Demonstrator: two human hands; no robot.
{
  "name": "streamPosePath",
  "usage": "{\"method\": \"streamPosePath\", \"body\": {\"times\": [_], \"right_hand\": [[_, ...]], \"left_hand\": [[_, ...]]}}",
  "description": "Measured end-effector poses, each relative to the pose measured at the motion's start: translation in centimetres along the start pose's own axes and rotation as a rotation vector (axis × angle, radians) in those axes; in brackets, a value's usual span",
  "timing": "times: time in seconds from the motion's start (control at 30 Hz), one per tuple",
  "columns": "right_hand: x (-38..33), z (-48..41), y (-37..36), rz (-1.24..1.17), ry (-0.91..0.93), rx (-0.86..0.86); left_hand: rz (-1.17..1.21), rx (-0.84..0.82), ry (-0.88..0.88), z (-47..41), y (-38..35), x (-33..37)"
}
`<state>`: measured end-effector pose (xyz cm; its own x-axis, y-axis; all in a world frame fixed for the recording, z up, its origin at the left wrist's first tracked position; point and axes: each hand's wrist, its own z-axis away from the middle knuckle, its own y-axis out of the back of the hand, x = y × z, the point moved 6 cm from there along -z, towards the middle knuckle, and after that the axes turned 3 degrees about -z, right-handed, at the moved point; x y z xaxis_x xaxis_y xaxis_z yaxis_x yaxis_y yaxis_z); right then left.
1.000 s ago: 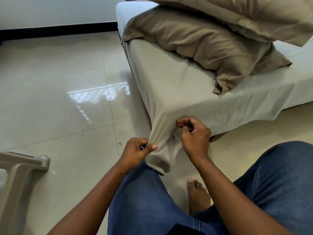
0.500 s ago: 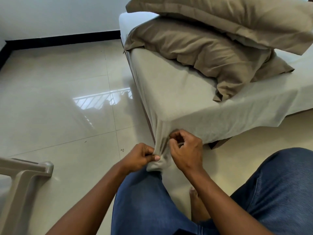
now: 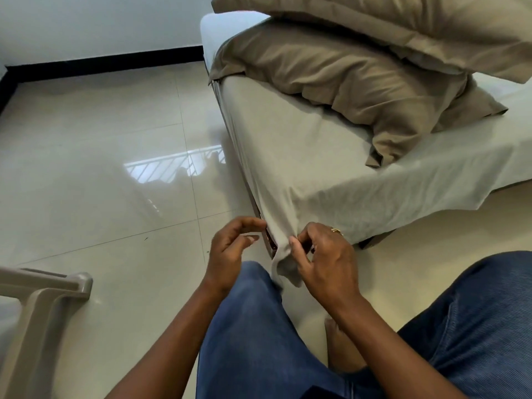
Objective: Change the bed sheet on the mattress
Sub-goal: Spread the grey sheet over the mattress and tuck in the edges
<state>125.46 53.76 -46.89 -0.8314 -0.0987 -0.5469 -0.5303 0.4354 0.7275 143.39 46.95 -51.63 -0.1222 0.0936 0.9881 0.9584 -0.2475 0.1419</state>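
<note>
Here, at the near corner of the bed, a grey-beige bed sheet [image 3: 288, 174] lies spread over the mattress [image 3: 211, 36], its loose corner hanging down past the edge toward the floor. The right hand [image 3: 325, 263], a gold ring [image 3: 336, 231] on one finger, pinches that hanging corner between thumb and curled fingers, gathering the cloth into a narrow fold. The left hand [image 3: 230, 249] hovers just beside the fold with fingers loosely curved and thumb apart, gripping nothing; whether its index fingertip touches the cloth cannot be told. A strip of dark brown bed frame [image 3: 269, 240] shows between the two hands, just below the sheet's edge. At the far end the mattress is bare and white where the sheet does not reach. Two taupe pillows sit stacked on the bed, the lower pillow [image 3: 345, 82] resting on the sheet and the upper pillow [image 3: 403, 21] lying across it. The person crouches in blue jeans [image 3: 253, 326], a bare foot [image 3: 342, 349] planted on the floor between the knees. Glossy cream floor tiles [image 3: 100, 168] reflect a bright barred window shape, and a black skirting [image 3: 100, 64] runs along the foot of the pale wall [image 3: 86, 24]. Part of a beige plastic furniture frame [image 3: 43, 306] stands at lower left, well apart from the bed.
</note>
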Motion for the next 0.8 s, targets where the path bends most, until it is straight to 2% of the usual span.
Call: {"method": "streamPosePath", "body": {"times": [0.13,0.23,0.3,0.37,0.47,0.5,0.53,0.57,0.63,0.7,0.73,0.8], "right_hand": [[-1.2,0.1,-0.6,0.022,0.133,-0.062],[-1.4,-0.1,-1.4,0.080,0.189,-0.082],[-1.3,-0.3,-2.5,0.119,0.208,-0.100],[-1.1,-0.9,-3.5,0.161,0.182,-0.077],[-0.3,-1.6,-5.1,0.165,0.108,-0.081],[0.0,-1.8,-5.5,0.149,0.093,-0.104],[0.4,-2.0,-5.7,0.127,0.076,-0.127],[0.6,-2.1,-5.7,0.108,0.066,-0.146],[0.9,-1.8,-5.7,0.082,0.074,-0.187],[0.9,-1.2,-5.8,0.050,0.067,-0.238],[1.0,-0.8,-6.0,0.040,0.060,-0.273],[1.2,-0.1,-6.7,0.085,0.063,-0.380]], "left_hand": [[0.089,-0.161,0.274,-0.5,-6.2,-0.9],[0.291,-0.221,0.545,0.0,-9.4,-3.0],[0.468,-0.199,0.678,0.3,-10.8,-4.4],[0.536,-0.160,0.671,0.1,-11.7,-5.3],[0.540,-0.218,0.636,-0.7,-12.2,-6.3],[0.392,-0.253,0.560,-1.0,-11.4,-5.8],[0.245,-0.195,0.486,-1.5,-10.3,-5.7],[0.204,-0.175,0.438,-2.2,-9.4,-5.6],[0.273,-0.269,0.458,-2.1,-8.9,-5.1],[0.363,-0.466,0.666,-0.9,-10.0,-5.6],[0.300,-0.502,0.693,-0.3,-9.7,-5.4],[-0.134,-0.487,0.529,0.0,-7.9,-4.2]]}}
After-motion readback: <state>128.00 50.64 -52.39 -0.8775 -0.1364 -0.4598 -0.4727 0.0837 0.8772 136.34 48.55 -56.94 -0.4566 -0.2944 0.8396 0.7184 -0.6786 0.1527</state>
